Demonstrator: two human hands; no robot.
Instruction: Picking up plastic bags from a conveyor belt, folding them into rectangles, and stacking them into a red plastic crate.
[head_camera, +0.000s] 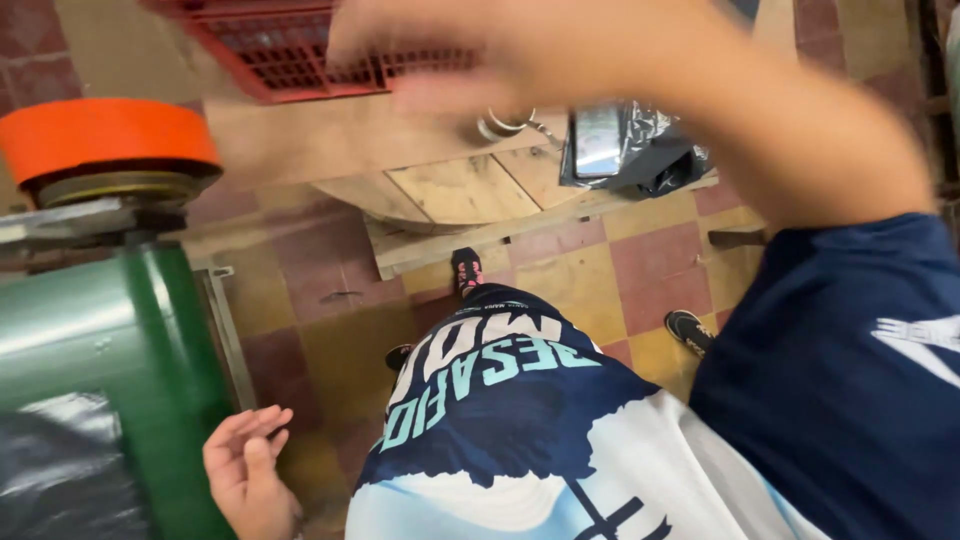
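Green sheet-metal housing of a machine (110, 340) fills the lower left of the head view, with an orange disc (105, 135) mounted on top of it. The left hand (245, 470) hangs just beside the lower edge of this housing, fingers loosely spread and palm open, holding nothing. Contact with the housing cannot be confirmed.

The right hand (450, 40) is raised across the top of the view, above the red plastic crate (300, 55) and the wooden bench (460, 185). It is heavily blurred; whether it is open or closed, or holds anything, cannot be determined.

A phone (597, 140) lies on a dark plastic bag (650, 150) at the bench edge, with metal rings (510, 125) beside it.

Hazards, as judged from this position:

- Sweep of the right arm. The arm passes close over the bench. A low pass could strike the phone or the rings and push them off the edge onto the tiled floor (600, 270).
- Left hand near the machine. Open fingers beside the housing and below the orange disc could be caught if any part there rotates. Whether the machine is running is not visible.
- Attention split. The left hand sits at the margin of the view while the right arm is in motion, so an unintended touch on the housing may go unnoticed.
- Footing. The shoes (467, 270) stand close to the bench base; a step forward could catch on it.
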